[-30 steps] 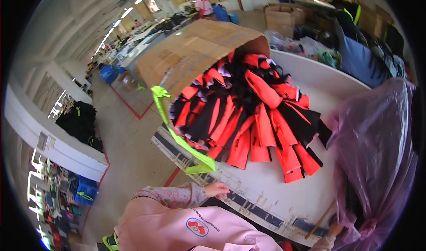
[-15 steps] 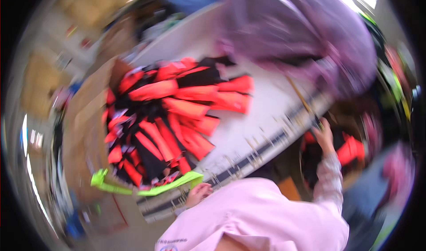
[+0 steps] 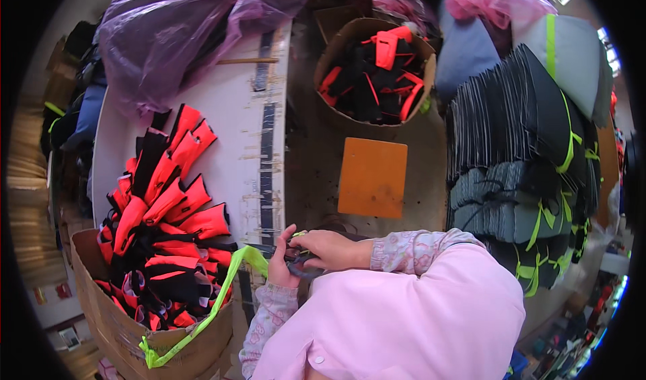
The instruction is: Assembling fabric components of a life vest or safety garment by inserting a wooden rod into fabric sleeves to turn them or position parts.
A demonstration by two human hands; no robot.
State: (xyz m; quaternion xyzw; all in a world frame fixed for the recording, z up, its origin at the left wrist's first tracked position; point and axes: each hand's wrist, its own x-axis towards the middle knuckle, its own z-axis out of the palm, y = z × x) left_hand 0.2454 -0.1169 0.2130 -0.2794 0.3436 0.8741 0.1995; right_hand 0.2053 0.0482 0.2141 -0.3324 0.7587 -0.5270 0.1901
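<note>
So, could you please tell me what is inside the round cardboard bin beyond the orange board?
The cardboard bin holds a jumble of black and red-orange fabric pieces, piled nearly to its rim. What lies beneath them, and the bin's bottom, is covered.

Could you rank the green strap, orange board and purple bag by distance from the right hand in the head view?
1. green strap, just left of the right hand.
2. orange board, above it on the floor.
3. purple bag, far upper left on the table.
</note>
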